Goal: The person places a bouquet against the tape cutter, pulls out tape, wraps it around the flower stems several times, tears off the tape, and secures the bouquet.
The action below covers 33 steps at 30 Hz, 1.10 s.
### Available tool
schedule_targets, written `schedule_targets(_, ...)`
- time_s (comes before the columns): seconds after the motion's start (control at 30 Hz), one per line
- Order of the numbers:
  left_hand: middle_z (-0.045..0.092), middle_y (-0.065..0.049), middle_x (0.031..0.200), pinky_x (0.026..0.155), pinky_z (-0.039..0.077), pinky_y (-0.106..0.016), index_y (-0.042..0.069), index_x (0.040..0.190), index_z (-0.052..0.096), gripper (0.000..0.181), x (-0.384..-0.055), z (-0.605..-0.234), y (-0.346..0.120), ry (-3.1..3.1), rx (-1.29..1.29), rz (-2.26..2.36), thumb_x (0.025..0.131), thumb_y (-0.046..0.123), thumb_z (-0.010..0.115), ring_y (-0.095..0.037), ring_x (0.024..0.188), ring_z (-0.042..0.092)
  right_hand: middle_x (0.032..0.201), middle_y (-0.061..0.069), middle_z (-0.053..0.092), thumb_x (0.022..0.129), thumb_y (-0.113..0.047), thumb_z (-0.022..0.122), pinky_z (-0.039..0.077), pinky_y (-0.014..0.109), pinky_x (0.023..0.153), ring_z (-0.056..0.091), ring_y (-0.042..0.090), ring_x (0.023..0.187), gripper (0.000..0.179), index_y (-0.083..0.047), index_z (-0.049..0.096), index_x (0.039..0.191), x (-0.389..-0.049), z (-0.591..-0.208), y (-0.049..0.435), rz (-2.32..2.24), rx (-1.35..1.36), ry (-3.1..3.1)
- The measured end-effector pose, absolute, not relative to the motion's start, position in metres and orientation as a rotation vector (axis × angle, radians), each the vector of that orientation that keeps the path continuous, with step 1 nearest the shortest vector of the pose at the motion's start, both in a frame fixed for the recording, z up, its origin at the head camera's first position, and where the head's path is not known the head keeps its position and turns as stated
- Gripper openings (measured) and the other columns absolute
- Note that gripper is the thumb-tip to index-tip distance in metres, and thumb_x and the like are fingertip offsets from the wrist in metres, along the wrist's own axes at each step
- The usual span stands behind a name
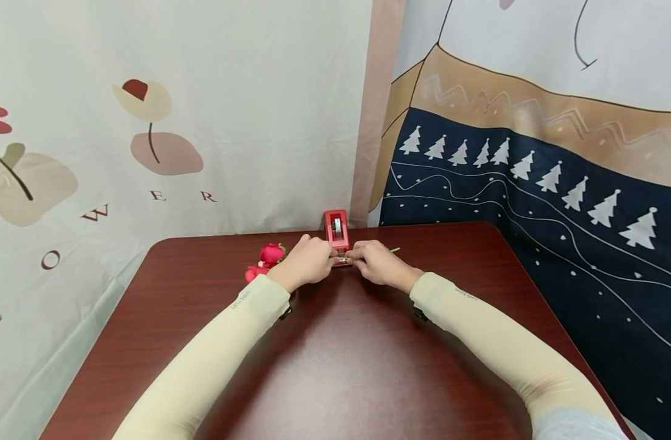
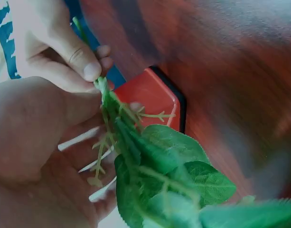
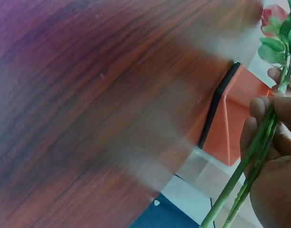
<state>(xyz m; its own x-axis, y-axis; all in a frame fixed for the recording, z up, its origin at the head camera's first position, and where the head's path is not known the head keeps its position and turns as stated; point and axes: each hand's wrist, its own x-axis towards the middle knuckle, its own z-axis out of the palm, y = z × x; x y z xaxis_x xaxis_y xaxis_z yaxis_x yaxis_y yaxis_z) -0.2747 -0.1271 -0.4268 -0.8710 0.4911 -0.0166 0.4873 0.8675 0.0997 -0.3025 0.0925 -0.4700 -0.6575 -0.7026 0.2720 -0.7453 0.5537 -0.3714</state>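
Red artificial roses (image 1: 272, 253) lie sideways across both hands, blooms at the left. My left hand (image 1: 309, 260) holds them below the blooms, its fingers behind the green leaves (image 2: 176, 147). With thumb and fingers, my right hand (image 1: 381, 261) pinches the bunched green stems (image 3: 253, 164), whose ends stick out past it. Between the two hands, a pale glossy patch (image 2: 103, 88) shows on the stems. Just beyond the hands stands a red tape dispenser (image 1: 337, 227) with a roll in it; the hands and stems overlap its near end.
The dark red wooden table (image 1: 363, 354) has rounded far corners. Behind it hang a pale curtain (image 1: 269, 122) with flower prints and a navy cloth (image 1: 478, 183) with white trees. The dispenser stands near the table's far edge.
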Motion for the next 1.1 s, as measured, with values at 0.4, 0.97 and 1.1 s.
schedule_targets(0.4, 0.083, 0.0, 0.092, 0.093, 0.054, -0.045, 0.018, 0.107, 0.087, 0.018, -0.282, -0.432, -0.132, 2.946, 0.876, 0.151, 0.108, 0.025, 0.071, -0.023, 0.094, 0.077, 0.101, 0.005, 0.079, 0.107, -0.011, 0.071, 0.062, 0.031, 0.082, 0.068, 0.013, 0.087, 0.022, -0.007, 0.084, 0.125, -0.3, -0.474, 0.09, 0.744, 1.18, -2.733)
schedule_targets(0.97, 0.082, -0.003, 0.094, 0.086, 0.051, -0.045, 0.016, 0.095, 0.083, 0.015, -0.276, -0.442, -0.13, 3.111, 1.055, 0.002, 0.105, 0.022, 0.074, -0.029, 0.099, 0.076, 0.114, 0.006, 0.084, 0.112, -0.018, 0.063, 0.063, 0.041, 0.1, 0.076, 0.016, 0.101, 0.026, -0.007, 0.083, 0.124, -0.308, -0.465, 0.09, 0.765, 1.128, -2.909)
schedule_targets(1.1, 0.082, -0.002, 0.092, 0.085, 0.051, -0.045, 0.016, 0.096, 0.084, 0.014, -0.275, -0.443, -0.13, 3.126, 1.049, 0.026, 0.105, 0.022, 0.075, -0.029, 0.097, 0.077, 0.121, 0.009, 0.084, 0.112, -0.017, 0.063, 0.062, 0.043, 0.106, 0.079, 0.021, 0.111, 0.026, -0.006, 0.082, 0.126, -0.305, -0.466, 0.09, 0.724, 1.162, -2.882)
